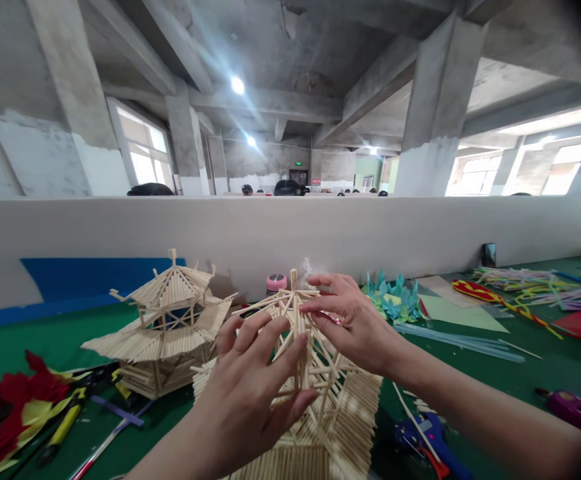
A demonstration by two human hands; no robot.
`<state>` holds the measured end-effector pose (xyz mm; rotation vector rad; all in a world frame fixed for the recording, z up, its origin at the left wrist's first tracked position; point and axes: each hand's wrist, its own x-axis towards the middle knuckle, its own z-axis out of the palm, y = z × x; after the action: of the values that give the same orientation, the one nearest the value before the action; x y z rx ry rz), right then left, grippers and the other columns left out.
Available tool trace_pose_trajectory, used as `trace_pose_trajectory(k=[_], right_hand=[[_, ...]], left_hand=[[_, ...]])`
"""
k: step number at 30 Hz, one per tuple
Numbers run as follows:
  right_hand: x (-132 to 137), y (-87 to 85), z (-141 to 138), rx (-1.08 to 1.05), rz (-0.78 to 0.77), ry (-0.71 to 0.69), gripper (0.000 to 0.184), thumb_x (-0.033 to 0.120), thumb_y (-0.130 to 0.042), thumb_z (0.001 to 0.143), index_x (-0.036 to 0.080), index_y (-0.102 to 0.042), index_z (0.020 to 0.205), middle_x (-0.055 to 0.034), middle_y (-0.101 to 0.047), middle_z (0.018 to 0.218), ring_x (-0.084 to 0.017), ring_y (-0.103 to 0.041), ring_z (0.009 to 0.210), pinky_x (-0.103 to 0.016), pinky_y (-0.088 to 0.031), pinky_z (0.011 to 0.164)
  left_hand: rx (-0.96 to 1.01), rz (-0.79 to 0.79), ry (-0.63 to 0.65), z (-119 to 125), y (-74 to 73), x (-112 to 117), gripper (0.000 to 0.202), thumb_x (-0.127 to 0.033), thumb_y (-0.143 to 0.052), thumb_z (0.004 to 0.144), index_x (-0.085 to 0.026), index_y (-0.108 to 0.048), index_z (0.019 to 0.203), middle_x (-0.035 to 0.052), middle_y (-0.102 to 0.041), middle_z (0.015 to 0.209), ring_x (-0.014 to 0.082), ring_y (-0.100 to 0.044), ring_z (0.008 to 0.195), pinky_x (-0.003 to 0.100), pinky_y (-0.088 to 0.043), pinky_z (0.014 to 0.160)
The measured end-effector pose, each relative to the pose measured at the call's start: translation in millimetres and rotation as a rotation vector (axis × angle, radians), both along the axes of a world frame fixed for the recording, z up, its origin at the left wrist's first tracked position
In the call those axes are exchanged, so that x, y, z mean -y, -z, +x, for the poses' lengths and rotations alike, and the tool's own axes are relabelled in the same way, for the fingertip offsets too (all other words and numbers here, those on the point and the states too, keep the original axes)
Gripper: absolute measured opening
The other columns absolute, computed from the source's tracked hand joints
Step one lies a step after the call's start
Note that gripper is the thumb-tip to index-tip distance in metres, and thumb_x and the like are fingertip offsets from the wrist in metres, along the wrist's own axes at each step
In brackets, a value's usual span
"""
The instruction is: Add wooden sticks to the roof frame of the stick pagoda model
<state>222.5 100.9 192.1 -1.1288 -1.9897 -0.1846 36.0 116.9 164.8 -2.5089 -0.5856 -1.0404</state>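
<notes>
A pavilion roof frame of thin wooden sticks (320,400) stands on the green table (545,367) right in front of me. My left hand (253,387) rests against its near side, fingers spread over the sticks. My right hand (350,320) reaches to the frame's top from the right, fingers stretched and touching the upper sticks near the peak. Neither hand closes round anything that I can make out. A finished two-tier stick pavilion (170,327) stands to the left of the frame.
Red and yellow paper flowers (5,407) and hand tools (70,420) lie at the left. A blue glue gun (430,440), teal paper pieces (393,300), green paper, coloured strips (525,280) and a purple tool (570,407) lie at the right. A white partition wall (290,233) runs behind the table.
</notes>
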Motion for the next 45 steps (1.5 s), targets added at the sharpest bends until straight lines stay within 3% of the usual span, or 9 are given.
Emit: trace_pose_trajectory(k=[6,11,20,28,34,45], right_hand=[[0.9,0.6,0.1,-0.008,-0.019,0.001,0.022,0.014,-0.050,0.076,0.026,-0.064,0.088,-0.0024,-0.053,0.111,-0.016,-0.041,0.107,-0.037,-0.034,0.090],[-1.6,5.1,2.4,-0.108,-0.077,0.011,0.028,0.015,-0.048,0.077,0.024,-0.059,0.101,-0.0042,-0.053,0.110,-0.015,-0.042,0.106,-0.036,-0.035,0.090],[2.0,0.2,5.3,-0.193,-0.098,0.021,0.022,0.011,-0.047,0.075,0.022,-0.056,0.091,-0.0028,-0.055,0.099,-0.017,-0.049,0.096,-0.035,-0.040,0.082],[23.1,7.6,3.5,-0.118,-0.041,-0.030,0.021,0.015,-0.049,0.076,0.020,-0.054,0.095,-0.0053,-0.051,0.104,-0.017,-0.045,0.102,-0.034,-0.037,0.086],[40.4,16.5,-0.9,0.091,0.018,-0.066,0.023,0.023,-0.052,0.075,0.020,-0.054,0.097,-0.0061,-0.047,0.108,-0.019,-0.042,0.104,-0.036,-0.031,0.090],[39.6,24.2,-4.1,0.178,0.047,-0.028,0.025,0.034,-0.053,0.075,0.021,-0.054,0.097,-0.0057,-0.044,0.114,-0.021,-0.035,0.111,-0.038,-0.026,0.095]], left_hand=[[-0.005,-0.006,0.000,0.4,0.3,-0.5,0.037,-0.039,-0.056,0.070,-0.023,-0.054,0.104,0.0075,-0.054,0.106,0.0272,-0.041,0.105,0.049,-0.026,0.089],[-0.008,-0.008,-0.003,1.7,-0.8,-1.5,0.037,-0.039,-0.056,0.070,-0.023,-0.054,0.103,0.0078,-0.054,0.106,0.0275,-0.041,0.105,0.048,-0.026,0.089],[-0.014,-0.008,-0.013,1.6,1.5,-2.2,0.038,-0.040,-0.056,0.070,-0.024,-0.053,0.105,0.0072,-0.055,0.105,0.0274,-0.041,0.104,0.048,-0.026,0.088],[0.014,0.024,-0.033,-3.7,9.8,3.1,0.042,-0.038,-0.057,0.071,-0.021,-0.050,0.108,0.0075,-0.055,0.105,0.0271,-0.043,0.101,0.046,-0.028,0.086],[0.046,0.047,-0.040,-4.0,10.1,5.1,0.036,-0.032,-0.058,0.071,-0.021,-0.052,0.105,0.0071,-0.056,0.102,0.0260,-0.044,0.099,0.045,-0.029,0.083],[0.049,0.109,-0.003,-3.9,13.6,2.1,0.029,-0.027,-0.058,0.072,-0.026,-0.055,0.101,0.0030,-0.057,0.096,0.0228,-0.045,0.094,0.042,-0.029,0.083]])
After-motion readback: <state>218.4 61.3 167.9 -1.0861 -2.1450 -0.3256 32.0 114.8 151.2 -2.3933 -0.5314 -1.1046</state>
